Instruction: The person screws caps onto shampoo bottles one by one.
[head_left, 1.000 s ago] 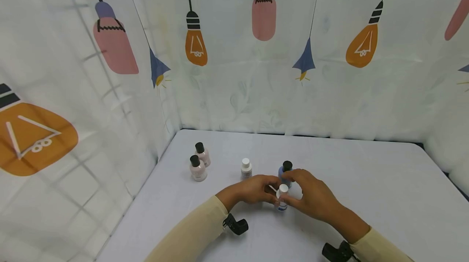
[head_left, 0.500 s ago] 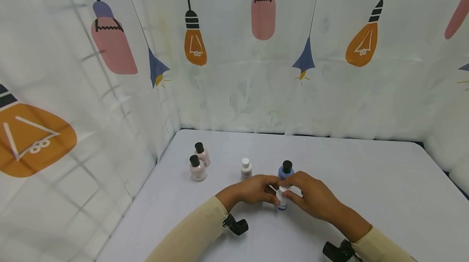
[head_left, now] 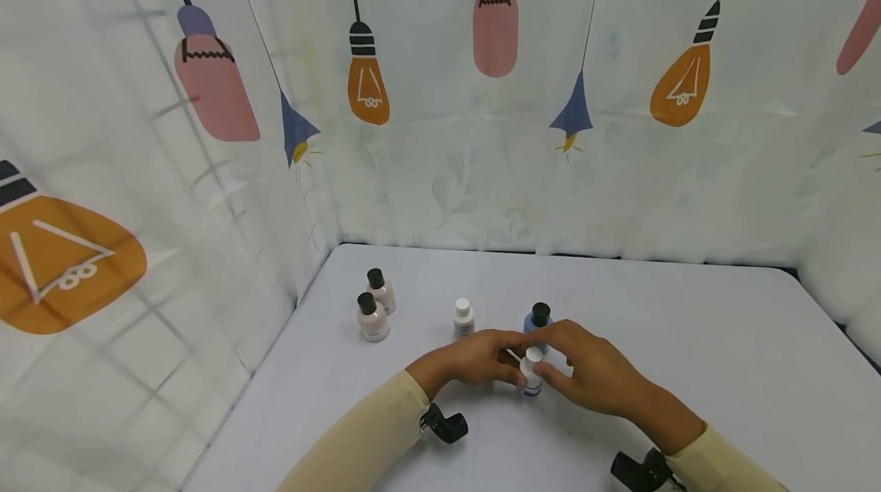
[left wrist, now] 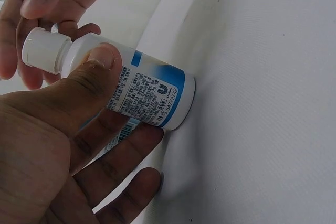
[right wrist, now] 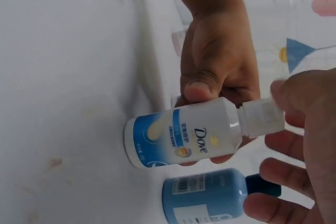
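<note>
A small white Dove bottle (head_left: 531, 380) with a blue-banded label stands on the table. My left hand (head_left: 482, 356) grips its body, thumb on one side and fingers on the other. The white cap (right wrist: 262, 117) is on the bottle. My right hand (head_left: 593, 366) hovers around the cap with spread, slightly bent fingers; the thumb is very near it, and contact is unclear. Just behind stands a blue bottle (right wrist: 205, 195) with a black cap, partly hidden by my right hand in the head view.
Another white-capped bottle (head_left: 464, 318) stands beyond my left hand. At the far left are two pale pink bottles (head_left: 374, 320) with black caps, close together. The white table (head_left: 688, 339) meets a patterned curtain (head_left: 440, 171) at the back and left.
My right hand dipped to the white cap half a second ago, covering it in part. Now its fingers have risen and spread, and the cap shows again. My left hand keeps its place.
</note>
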A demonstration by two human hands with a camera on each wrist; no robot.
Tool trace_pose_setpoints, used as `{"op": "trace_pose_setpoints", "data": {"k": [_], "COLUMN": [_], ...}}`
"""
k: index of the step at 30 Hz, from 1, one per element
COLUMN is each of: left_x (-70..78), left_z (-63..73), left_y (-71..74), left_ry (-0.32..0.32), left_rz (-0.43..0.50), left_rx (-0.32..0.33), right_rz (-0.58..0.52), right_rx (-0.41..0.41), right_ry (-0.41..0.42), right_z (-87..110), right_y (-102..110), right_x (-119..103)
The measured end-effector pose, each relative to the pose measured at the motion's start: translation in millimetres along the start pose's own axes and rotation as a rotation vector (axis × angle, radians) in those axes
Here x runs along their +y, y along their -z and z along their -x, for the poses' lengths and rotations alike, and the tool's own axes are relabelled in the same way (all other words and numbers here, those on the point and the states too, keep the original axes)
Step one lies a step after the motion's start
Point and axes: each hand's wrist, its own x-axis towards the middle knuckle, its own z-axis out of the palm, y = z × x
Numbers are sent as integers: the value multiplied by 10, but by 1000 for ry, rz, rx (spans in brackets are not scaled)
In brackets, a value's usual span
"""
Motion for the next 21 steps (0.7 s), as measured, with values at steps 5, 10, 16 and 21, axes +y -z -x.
{"op": "trace_pose_setpoints", "data": {"k": [5, 10, 16, 21], "left_x": [2, 4, -4, -15], "left_z": [-8, -12, -18, -12], "left_y": [4, -5, -5, -2], "left_ry": [-23, -26, -24, -28], "left_rz": [-12, -10, -16, -22], "left_rx": [-7, -10, -6, -7], "right_rz": [36, 52, 38, 34], "right_rx": [18, 34, 87, 83], "right_ry": [89, 9, -3, -17], "right_z": [-15, -19, -20, -10], "right_y": [16, 15, -14, -8], "right_x": [24, -12, -32, -30]}}
